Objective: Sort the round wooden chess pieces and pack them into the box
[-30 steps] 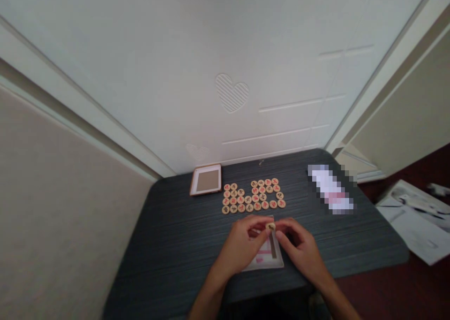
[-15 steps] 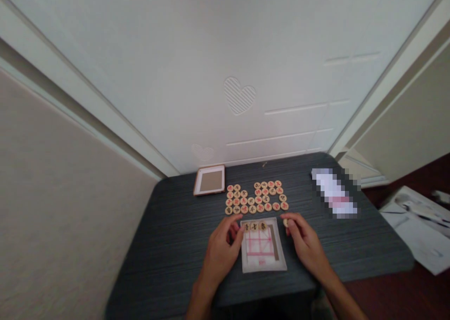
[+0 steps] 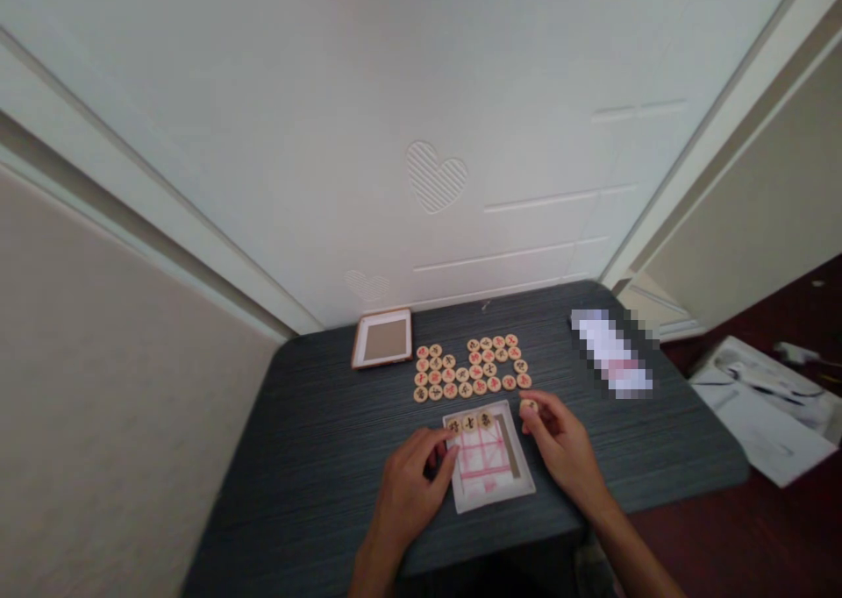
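A shallow white box (image 3: 495,491) lies on the table with a pink-lined sheet inside and three round Chinese chess pieces (image 3: 469,423) along its far side. My left hand (image 3: 414,484) is at the box's left edge, thumb and index finger apart, the index fingertip at the leftmost piece. Between thumb and fingers of my right hand (image 3: 564,444), just right of the box, is one Chinese chess piece (image 3: 529,405). Beyond the box, wooden pieces with red or black characters (image 3: 466,389) lie flat in close rows with a few gaps.
A box lid (image 3: 385,339) with a brown panel lies at the back left of the dark table (image 3: 316,458). A blurred-out white item (image 3: 611,352) is at the right. A white wall panel (image 3: 368,186) rises behind. Beyond the table's right edge, a white box with cables (image 3: 767,405) is visible.
The box has turned slightly counterclockwise, its far right corner moving away from me. My left index finger has come down to the leftmost piece. My right hand still pinches its piece. The view has shifted slightly.
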Demonstrator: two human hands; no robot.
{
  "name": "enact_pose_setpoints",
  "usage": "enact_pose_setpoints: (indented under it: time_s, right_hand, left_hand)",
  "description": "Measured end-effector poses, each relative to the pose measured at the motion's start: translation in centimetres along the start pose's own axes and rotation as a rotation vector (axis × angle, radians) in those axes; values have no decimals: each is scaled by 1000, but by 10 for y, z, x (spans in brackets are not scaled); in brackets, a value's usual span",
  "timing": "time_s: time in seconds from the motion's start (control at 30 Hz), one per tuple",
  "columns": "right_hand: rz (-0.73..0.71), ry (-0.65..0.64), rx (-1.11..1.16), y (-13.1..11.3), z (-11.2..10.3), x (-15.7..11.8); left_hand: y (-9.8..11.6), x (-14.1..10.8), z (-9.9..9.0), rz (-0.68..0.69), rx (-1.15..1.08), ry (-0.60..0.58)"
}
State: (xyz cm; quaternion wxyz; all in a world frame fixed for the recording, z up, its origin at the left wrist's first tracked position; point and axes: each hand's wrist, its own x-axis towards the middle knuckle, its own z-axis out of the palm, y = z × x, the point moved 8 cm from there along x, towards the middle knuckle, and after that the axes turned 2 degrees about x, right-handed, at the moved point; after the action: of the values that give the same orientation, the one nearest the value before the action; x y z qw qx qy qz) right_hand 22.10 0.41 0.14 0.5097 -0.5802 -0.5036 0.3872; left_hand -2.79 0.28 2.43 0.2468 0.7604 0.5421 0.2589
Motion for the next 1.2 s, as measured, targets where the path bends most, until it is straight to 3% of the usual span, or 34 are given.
enact_pose_setpoints:
  time_s: [0.4, 1.2]
  right_hand:
    - [-164, -29, -118, -5, 2, 4]
    - [-141, 42, -86, -6, -2, 1]
  left_hand:
    - [12, 1, -6, 36, 18, -17]
    - [11, -3, -3, 115, 56, 10]
